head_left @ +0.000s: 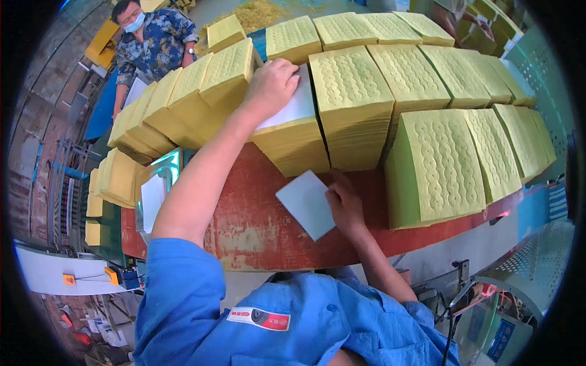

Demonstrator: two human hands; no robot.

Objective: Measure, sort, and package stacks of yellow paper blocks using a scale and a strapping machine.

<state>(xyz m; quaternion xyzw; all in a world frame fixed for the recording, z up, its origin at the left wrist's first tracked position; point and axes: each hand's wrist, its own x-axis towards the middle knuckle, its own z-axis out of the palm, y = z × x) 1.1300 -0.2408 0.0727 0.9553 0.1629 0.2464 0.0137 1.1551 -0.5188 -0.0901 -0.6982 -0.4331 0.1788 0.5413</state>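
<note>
My left hand (273, 87) reaches over a stack of yellow paper (293, 146) with a white sheet (299, 104) on top. Its bent fingers press together on that sheet near the far edge; the fingertips are partly hidden. Low over the red table, my right hand (347, 204) pinches the edge of a square white card (307, 204), which is tilted with one corner toward me. Just right of the sheet-topped stack stands another yellow paper stack (354, 82) with wavy rows of embossed marks, a narrow dark gap between them.
More yellow stacks (433, 165) line the right side and the back, others (189, 85) the left. Bare worn red table top (256, 213) lies before me. A clear tray with white sheets (154, 198) sits at left. Another person (155, 43) stands far left.
</note>
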